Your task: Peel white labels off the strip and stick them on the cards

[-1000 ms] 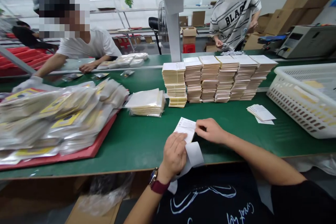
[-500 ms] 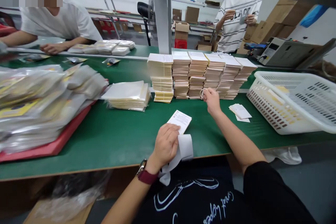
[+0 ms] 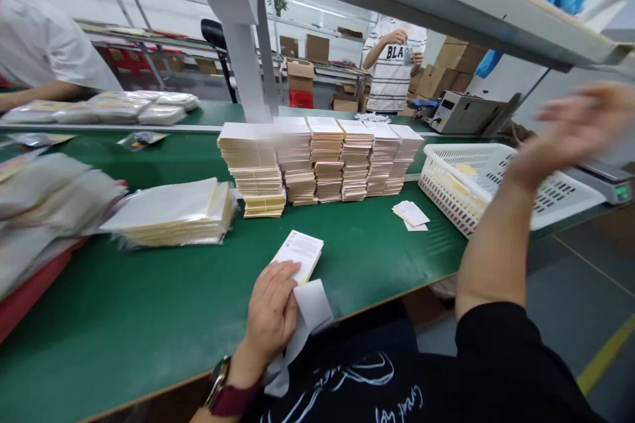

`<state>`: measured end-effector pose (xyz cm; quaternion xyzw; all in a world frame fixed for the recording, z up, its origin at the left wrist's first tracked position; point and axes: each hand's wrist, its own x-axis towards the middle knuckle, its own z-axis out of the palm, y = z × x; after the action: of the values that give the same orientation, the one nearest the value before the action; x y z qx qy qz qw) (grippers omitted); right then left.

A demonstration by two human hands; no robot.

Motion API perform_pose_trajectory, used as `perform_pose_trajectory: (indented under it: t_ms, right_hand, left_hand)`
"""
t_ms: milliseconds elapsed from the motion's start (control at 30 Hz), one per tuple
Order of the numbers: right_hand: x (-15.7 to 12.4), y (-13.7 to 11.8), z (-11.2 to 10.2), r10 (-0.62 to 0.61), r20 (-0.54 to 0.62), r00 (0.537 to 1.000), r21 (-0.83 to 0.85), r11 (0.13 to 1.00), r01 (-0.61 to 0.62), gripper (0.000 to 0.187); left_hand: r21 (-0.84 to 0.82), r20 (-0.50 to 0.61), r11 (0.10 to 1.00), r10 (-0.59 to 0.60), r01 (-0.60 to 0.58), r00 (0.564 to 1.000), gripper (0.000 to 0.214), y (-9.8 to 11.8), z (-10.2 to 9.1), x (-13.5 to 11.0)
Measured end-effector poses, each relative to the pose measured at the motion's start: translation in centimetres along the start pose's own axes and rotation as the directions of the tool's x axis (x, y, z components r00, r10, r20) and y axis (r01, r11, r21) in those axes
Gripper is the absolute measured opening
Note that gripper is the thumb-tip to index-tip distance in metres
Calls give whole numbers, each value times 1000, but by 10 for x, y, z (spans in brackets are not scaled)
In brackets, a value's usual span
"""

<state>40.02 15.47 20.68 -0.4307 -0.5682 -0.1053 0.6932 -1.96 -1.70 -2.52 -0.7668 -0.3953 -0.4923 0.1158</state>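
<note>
One rectangular stack (image 3: 303, 250) of smooth cards lies on the green bench (image 3: 357, 244), beside a curling white paper strip (image 3: 313, 303). Its near end is under the left hand (image 3: 272, 309), fingers together on top; whether they pinch it, I cannot tell. Its white top bears fine print; its edge shows yellow. The right hand (image 3: 575, 129) is raised, its grip blurred beyond telling. Farther back stand card piles (image 3: 327, 175).

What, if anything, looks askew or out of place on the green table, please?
The small card pile near the white basket: its cards lie fanned unevenly, while the tall stacks stand in a row. A white strip also curls beside the left hand.
</note>
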Motion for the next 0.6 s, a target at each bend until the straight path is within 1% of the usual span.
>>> perform_pose_trajectory:
  t_ms: [33,67,100,133,167,200,233,267,300,333,367,400,433,467,500,533,567,600]
  right_hand:
    - [2,10,11,54,-11,998,-134,990,-55,43]
    - [1,20,22,123,5,992,-255,960,-117,46]
    - [-2,29,31,187,33,982,-344,924,-164,56]
    - [-8,37,38,236,49,970,-398,896,-198,64]
    - [-16,42,42,255,57,965,-407,889,-210,66]
    - [-28,45,45,258,53,965,-382,898,-219,63]
    - [-44,45,46,259,43,965,-327,916,-231,56]
    - [-63,42,47,271,50,961,-251,935,-251,48]
    - [-86,37,48,308,90,947,-168,942,-291,42]
    - [-111,28,49,364,176,915,-90,931,-353,40]
    - [-137,18,50,417,310,854,-41,904,-427,41]
    - [-164,5,53,449,467,762,-25,868,-496,45]
    - [-189,-9,55,444,603,662,-32,843,-536,49]
    - [-212,-24,59,406,703,584,-38,841,-539,53]
    - [-231,-39,62,344,777,527,-33,859,-511,57]
    - [-246,-55,66,265,830,491,-11,888,-461,61]
    - [-257,-70,69,181,864,469,27,914,-404,64]
    - [-266,-84,71,119,874,471,71,928,-367,66]
  left_hand:
    - [-11,-13,1000,-3,3,1000,19,0,-1,-1]
    - [-24,-31,1000,-8,8,999,20,1,-2,-2]
    - [-39,-54,999,-20,17,998,20,1,-3,-3]
    - [-56,-80,998,-41,37,996,20,1,-4,-4]
    - [-77,-109,994,-82,74,991,19,2,-5,-5]
    - [-109,-141,985,-151,136,978,18,2,-6,-6]
    - [-161,-164,959,-259,233,952,14,2,-7,-5]
    - [-242,-169,901,-404,359,899,9,1,-9,-5]
    - [-353,-145,795,-567,493,811,3,0,-11,-3]
    - [-481,-79,634,-720,606,690,6,-2,-13,-2]
    - [-601,20,433,-832,672,554,11,-5,-15,0]
    - [-694,130,232,-890,681,436,14,-8,-19,2]
    - [-752,223,72,-907,655,356,17,-10,-22,4]
    - [-788,288,-40,-906,615,311,19,-12,-25,5]
    - [-806,328,-105,-898,583,292,21,-14,-28,7]
    - [-816,346,-136,-894,562,285,22,-14,-31,8]
    - [-819,355,-152,-892,553,281,23,-14,-32,9]
    - [-816,366,-163,-888,554,278,23,-13,-33,9]
